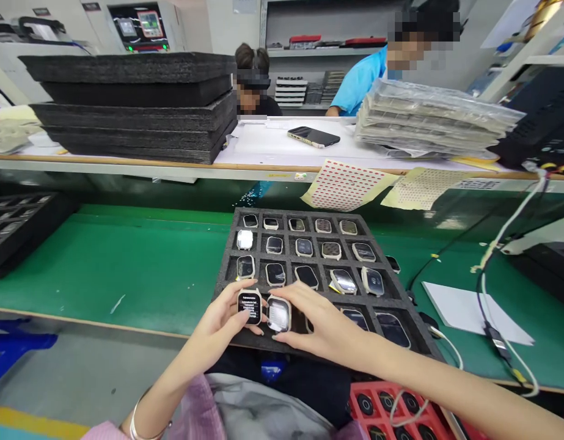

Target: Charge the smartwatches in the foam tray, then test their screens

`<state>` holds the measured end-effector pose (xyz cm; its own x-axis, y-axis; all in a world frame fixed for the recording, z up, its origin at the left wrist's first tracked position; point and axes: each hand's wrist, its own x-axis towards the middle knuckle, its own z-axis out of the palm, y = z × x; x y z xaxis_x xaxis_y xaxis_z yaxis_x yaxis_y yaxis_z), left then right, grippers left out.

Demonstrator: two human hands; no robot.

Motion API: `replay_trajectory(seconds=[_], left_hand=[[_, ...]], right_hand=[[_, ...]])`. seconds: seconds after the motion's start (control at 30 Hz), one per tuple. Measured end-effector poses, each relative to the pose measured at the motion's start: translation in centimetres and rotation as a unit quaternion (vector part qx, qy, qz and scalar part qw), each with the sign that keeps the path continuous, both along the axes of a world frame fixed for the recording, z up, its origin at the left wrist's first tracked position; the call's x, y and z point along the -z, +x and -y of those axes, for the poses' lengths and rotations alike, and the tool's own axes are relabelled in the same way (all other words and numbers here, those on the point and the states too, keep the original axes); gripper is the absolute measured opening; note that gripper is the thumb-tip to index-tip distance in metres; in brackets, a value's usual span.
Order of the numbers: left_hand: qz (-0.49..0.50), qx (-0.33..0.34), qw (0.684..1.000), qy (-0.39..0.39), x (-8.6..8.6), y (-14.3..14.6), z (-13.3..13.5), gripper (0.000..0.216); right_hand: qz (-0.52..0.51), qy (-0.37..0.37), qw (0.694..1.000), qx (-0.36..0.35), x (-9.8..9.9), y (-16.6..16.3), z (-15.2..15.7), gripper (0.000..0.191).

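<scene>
A black foam tray (227, 260) lies on the green mat, its square pockets filled with several smartwatch bodies. My left hand (217, 327) pinches one watch body (250, 306) whose lit screen shows white text, at the tray's near left corner. My right hand (321, 324) lies over the near row, fingers curled round a second watch body (278, 314) with a pale, glaring screen, right beside the first. The two watches almost touch. My right palm hides the pockets beneath it.
A second dark tray (16, 223) sits at far left. Stacked black foam sheets (135, 104), a phone (313, 137), bagged parts (428, 116) and sticker sheets (343, 185) are on the raised shelf. White cables (501, 244) and a paper (469, 308) lie right. Two people sit opposite. A red tray (391, 412) is below.
</scene>
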<state>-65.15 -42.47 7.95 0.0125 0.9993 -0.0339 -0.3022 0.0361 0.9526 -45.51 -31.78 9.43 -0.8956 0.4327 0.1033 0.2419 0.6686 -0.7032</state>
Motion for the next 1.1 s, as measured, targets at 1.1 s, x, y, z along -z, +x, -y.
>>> replay_trajectory(seconds=[1.1], left_hand=[[-0.241,-0.042,0.969,-0.037,0.8,-1.0,2.0,0.073]], right_hand=[[0.087,0.134,0.960,0.229,0.7,9.7,1.0,0.030]])
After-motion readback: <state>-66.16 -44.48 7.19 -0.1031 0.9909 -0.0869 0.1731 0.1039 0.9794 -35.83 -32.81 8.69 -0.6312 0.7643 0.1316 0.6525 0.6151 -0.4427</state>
